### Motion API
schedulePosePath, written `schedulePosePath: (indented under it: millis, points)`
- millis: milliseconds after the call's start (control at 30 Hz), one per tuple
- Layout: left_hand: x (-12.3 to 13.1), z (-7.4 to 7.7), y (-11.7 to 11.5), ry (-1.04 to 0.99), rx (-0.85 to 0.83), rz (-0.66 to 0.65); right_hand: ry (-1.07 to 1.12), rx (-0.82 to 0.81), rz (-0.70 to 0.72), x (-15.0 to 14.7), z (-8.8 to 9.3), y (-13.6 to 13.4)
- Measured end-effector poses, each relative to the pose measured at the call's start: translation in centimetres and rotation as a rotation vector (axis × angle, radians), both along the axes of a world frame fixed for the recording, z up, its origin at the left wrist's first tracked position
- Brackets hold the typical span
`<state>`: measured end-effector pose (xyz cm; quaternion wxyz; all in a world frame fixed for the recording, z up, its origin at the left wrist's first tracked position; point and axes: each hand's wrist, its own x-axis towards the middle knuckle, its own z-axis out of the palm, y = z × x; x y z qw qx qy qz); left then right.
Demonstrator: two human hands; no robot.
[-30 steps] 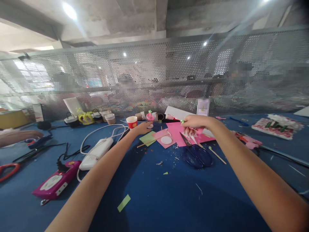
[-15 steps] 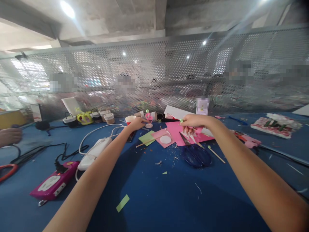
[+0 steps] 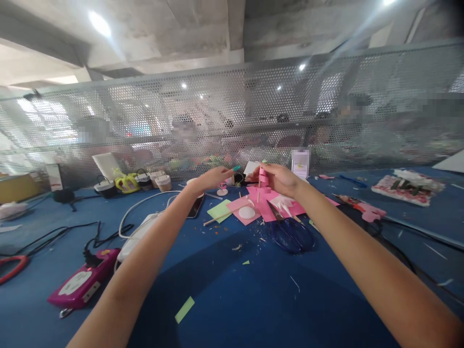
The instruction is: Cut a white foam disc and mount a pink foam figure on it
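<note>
My left hand (image 3: 217, 178) is raised over the table, its fingers closed on a small teal piece (image 3: 237, 168) whose kind I cannot make out. Below it stands a small pink paper figure (image 3: 222, 185) on a round white base, partly hidden. My right hand (image 3: 280, 179) grips a thin wooden stick (image 3: 258, 194) with a curled pink paper strip (image 3: 263, 178) on it, held upright. Under the hands lie pink paper (image 3: 267, 210), a green sheet (image 3: 219, 210) and a white disc (image 3: 247, 212). Blue-handled scissors (image 3: 293, 237) rest close to the right forearm.
A pink glue gun (image 3: 370, 210) lies to the right, with a decorated white slab (image 3: 408, 187) beyond it. At left are a magenta power strip (image 3: 85, 279), a white cabled box (image 3: 139, 234) and lidded cups (image 3: 163, 181). A perforated metal screen (image 3: 217, 111) runs along the back.
My left hand has lifted off the pink figure and now has a teal piece at its fingertips. My right hand has risen from the pink paper with the stick and curled strip.
</note>
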<state>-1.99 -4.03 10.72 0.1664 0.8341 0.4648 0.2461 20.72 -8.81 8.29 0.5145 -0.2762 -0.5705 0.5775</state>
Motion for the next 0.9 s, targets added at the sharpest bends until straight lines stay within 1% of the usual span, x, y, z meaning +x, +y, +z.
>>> schedulePosePath:
  millis: [33, 67, 100, 167, 233, 267, 333, 367, 433, 500, 600, 767, 833, 900]
  points:
    - [0.7, -0.7, -1.0, -0.158, -0.108, -0.062, 0.029, -0.014, -0.025, -0.2, -0.1, 0.2]
    - [1.3, -1.7, -2.0, -0.31, -0.194, -0.106, 0.05, -0.023, -0.064, -0.5, -0.3, 0.4]
    - [1.9, -3.0, -2.8, -0.424, -0.26, -0.139, 0.058, -0.027, -0.106, -0.8, -0.5, 0.5]
    - [2.9, -6.0, -3.9, -0.608, -0.317, -0.162, 0.046, -0.021, -0.175, -1.7, -1.0, 0.8]
    - [3.5, -8.8, -4.3, -0.703, -0.359, -0.161, 0.021, -0.013, -0.205, -2.6, -1.7, 1.0]
    - [3.6, -9.9, -4.3, -0.736, -0.402, -0.173, 0.011, -0.01, -0.205, -3.0, -2.1, 1.1]
    - [3.6, -11.4, -4.1, -0.788, -0.46, -0.185, 0.005, -0.007, -0.202, -3.8, -2.8, 1.1]
    - [3.5, -11.9, -4.0, -0.806, -0.471, -0.175, 0.008, -0.004, -0.196, -4.1, -3.2, 1.2]
    - [3.3, -12.2, -4.0, -0.831, -0.479, -0.145, 0.011, 0.002, -0.186, -4.6, -3.9, 1.3]
    - [3.2, -12.2, -4.1, -0.832, -0.483, -0.122, 0.012, 0.009, -0.184, -4.9, -4.5, 1.4]
    - [3.2, -12.1, -4.3, -0.83, -0.497, -0.124, -0.002, 0.023, -0.184, -5.0, -5.1, 1.7]
    - [3.0, -12.1, -4.2, -0.967, -0.531, -0.08, -0.074, 0.052, -0.216, -4.3, -6.0, 2.2]
    - [2.9, -12.2, -3.9, -1.003, -0.55, -0.058, -0.111, 0.056, -0.23, -4.1, -6.8, 2.3]
    - [2.8, -12.3, -3.7, -1.017, -0.569, -0.054, -0.135, 0.054, -0.214, -4.3, -7.6, 2.2]
